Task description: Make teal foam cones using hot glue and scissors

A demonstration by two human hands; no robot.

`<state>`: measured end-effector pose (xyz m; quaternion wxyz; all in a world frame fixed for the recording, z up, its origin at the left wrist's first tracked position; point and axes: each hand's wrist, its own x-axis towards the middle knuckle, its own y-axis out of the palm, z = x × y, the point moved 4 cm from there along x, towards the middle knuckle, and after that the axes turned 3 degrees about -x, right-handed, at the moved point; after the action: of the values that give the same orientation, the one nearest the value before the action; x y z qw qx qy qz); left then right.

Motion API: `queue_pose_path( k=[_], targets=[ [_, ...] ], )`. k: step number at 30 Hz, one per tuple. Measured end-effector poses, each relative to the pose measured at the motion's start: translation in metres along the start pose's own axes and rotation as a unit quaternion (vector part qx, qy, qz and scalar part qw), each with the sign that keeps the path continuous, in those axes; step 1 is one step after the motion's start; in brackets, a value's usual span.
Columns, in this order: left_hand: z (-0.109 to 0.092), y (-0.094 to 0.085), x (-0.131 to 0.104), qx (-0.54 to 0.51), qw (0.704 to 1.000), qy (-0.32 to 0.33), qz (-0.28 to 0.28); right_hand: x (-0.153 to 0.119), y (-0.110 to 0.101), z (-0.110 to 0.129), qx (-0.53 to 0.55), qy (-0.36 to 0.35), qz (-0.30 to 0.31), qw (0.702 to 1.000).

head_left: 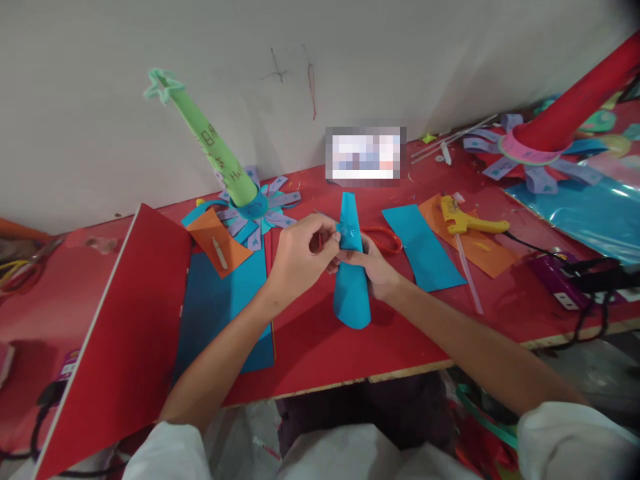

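Note:
A blue paper strip (353, 300), curved and narrower at its top, stands upright between my hands over the red table. My left hand (313, 250) pinches at its left edge, near a shiny, wet-looking patch on the upper part; whether its fingertips hold the strip or something small is hidden. My right hand (375, 267) grips the strip from the right, thumb across its front and fingers behind. Just behind my right hand lie scissors with red handles (387, 240), partly covered by it.
Right of my hands lie a blue sheet (425, 247), an orange sheet (490, 257), a yellow glue gun (470, 220) and a purple power strip (560, 277). A green paper cone (215, 147) stands at back left. A red upright panel (135, 320) rises on the left.

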<state>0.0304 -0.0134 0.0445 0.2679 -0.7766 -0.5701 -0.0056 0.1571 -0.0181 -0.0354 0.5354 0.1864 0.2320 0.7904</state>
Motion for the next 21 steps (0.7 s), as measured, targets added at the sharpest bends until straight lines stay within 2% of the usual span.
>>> queue_pose_path(
  k=[4, 7, 11, 14, 17, 21],
  targets=[
    [0.004, 0.001, 0.0, -0.055, 0.998, -0.034, 0.011, 0.0, 0.0, -0.001, 0.0, -0.003, 0.009, 1.0],
    [0.0, -0.003, 0.001, 0.011, 1.0, 0.004, -0.013, 0.002, -0.004, 0.001, -0.025, -0.024, -0.02, 0.999],
    [-0.009, -0.003, 0.0, 0.102, 0.991, 0.08, -0.041, 0.001, -0.003, 0.011, -0.108, -0.12, -0.062, 0.985],
    [-0.015, 0.0, -0.005, 0.144, 0.982, 0.11, -0.048, -0.004, -0.001, 0.018, -0.161, -0.178, -0.099, 0.966],
    [-0.019, 0.004, -0.009, 0.175, 0.976, 0.123, -0.049, -0.008, 0.002, 0.021, -0.205, -0.193, -0.115, 0.953],
    [-0.021, 0.006, -0.012, 0.186, 0.974, 0.121, -0.041, -0.009, 0.003, 0.023, -0.226, -0.19, -0.106, 0.949]
  ],
)
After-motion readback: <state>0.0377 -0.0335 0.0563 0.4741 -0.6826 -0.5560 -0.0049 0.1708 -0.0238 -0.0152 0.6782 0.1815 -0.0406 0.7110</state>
